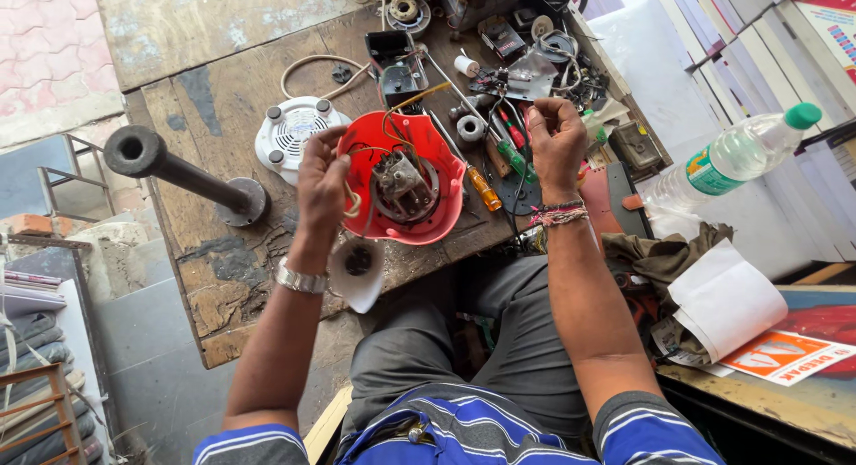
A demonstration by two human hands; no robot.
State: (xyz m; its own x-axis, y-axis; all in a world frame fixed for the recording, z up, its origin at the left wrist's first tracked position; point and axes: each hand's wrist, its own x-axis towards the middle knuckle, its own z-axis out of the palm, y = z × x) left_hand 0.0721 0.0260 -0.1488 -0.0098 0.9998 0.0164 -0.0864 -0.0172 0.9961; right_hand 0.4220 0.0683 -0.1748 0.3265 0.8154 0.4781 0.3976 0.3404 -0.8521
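Observation:
A red round appliance housing (419, 166) lies open on the worn wooden workbench (214, 90), showing a motor and several wires inside. My left hand (323, 187) rests on its left rim, fingers pinching a thin wire. My right hand (555, 144) hovers just right of the housing, fingers curled closed; whether anything is held in it cannot be seen. A white cone-shaped part (357, 271) sits at the bench's near edge below my left hand.
A white round base (294, 131) and a black metal pipe on a flange (178, 169) lie left of the housing. Screwdrivers (486, 189), spools and loose parts crowd the right back. A plastic water bottle (727, 157) and papers (727, 300) are at the right.

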